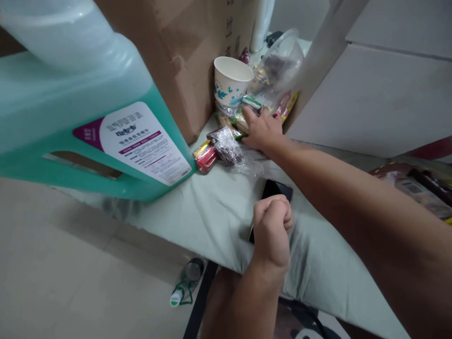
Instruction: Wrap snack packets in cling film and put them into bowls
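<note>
My right hand (pixel 263 129) reaches to the back of the cloth-covered surface, fingers spread over wrapped snack packets (pixel 241 123). Its fingertips touch the packets; I see no grip around one. My left hand (pixel 273 226) is a closed fist, with nothing showing out of it. Under or just behind that fist lies a black phone (pixel 277 189), partly covered by it. A paper cup (pixel 233 82) with blue leaf prints stands upright behind the packets. In front of it are a dark packet in clear wrap (pixel 226 145) and a red and yellow packet (pixel 205 157).
A large jug of green liquid (pixel 148 99) stands at left, beside a cardboard box (pixel 187 61). A clear plastic tub (pixel 282 54) leans at the back. White panels (pixel 381 94) close the right side, near more packaged goods (pixel 420 188). A bottle (pixel 187 280) is below the edge.
</note>
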`<state>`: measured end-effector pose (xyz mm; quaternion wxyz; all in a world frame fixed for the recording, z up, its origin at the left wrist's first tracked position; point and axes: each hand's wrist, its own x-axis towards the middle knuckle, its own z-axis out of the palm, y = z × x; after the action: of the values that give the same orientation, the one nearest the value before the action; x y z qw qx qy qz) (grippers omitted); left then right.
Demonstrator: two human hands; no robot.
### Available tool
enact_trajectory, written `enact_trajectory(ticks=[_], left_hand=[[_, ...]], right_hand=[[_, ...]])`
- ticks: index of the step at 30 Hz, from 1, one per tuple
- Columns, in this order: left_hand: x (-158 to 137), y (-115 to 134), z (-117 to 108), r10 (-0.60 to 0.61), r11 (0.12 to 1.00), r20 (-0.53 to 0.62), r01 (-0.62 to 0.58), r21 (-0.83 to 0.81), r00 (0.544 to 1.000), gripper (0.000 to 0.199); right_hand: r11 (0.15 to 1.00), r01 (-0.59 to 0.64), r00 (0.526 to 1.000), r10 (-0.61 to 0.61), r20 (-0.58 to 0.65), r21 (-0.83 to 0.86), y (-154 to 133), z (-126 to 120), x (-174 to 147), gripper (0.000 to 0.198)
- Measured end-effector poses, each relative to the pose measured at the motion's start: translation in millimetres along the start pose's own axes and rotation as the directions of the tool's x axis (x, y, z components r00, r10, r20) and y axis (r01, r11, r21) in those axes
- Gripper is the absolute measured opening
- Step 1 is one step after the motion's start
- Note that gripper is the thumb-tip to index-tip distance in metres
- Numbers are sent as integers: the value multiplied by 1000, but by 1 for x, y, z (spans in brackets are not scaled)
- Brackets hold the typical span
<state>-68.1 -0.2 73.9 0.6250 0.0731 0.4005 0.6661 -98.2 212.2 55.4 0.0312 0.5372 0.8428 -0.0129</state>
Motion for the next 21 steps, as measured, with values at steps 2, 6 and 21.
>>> enact_trajectory(ticks=[2, 6, 21], left_hand=[[-2, 0, -1, -4, 1000, -3, 4, -1, 1000, 31], [-2, 0, -2, 14, 1000, -4, -14, 12, 1000, 30], [1, -12, -4, 63, 995, 55, -67, 68, 996, 32]], right_hand=[[1000, 3, 998, -3, 61, 6, 1, -3, 3, 92], [999, 30, 998, -31, 51, 27, 8, -4, -4, 79], [904, 161, 979, -96, -180, 396, 66, -9, -96, 82]])
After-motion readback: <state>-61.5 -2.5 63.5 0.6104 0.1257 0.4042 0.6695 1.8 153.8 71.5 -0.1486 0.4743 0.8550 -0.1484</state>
